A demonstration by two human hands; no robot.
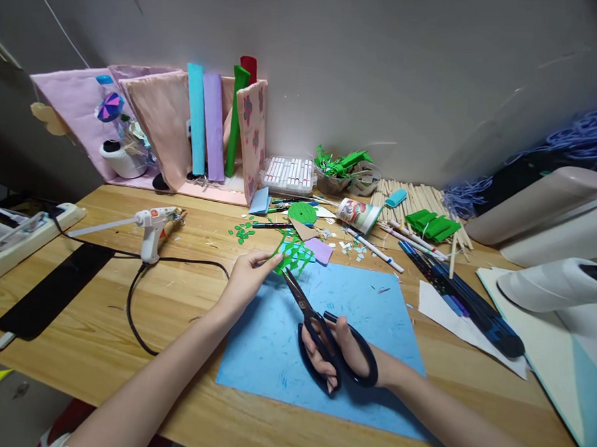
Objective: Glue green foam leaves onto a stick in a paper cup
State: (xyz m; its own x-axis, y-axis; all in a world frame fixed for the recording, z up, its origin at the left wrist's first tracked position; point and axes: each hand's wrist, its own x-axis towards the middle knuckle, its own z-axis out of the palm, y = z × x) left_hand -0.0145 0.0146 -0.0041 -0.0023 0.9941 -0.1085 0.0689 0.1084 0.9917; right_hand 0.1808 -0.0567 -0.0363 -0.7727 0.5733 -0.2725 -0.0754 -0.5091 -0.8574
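Observation:
Between the fingertips of my left hand (250,272) is a lacy green cut paper (297,255), held over the upper left of a blue sheet (374,304). My right hand (339,352) grips black-handled scissors (318,324), fingers through the loops. The scissor tips point up and left, close beside the green paper's lower edge. Small green leaf-shaped pieces (241,230) lie on the wooden table left of the paper. A round green piece (302,213) and a purple scrap (320,250) are just behind it.
A glue gun (153,229) with its black cable and a phone (57,289) lie at left. Pink fabric boxes (158,123), a marker case (288,175) and a printed paper cup (357,214) stand or lie behind. Pens, sticks and white rolls (550,283) are at right.

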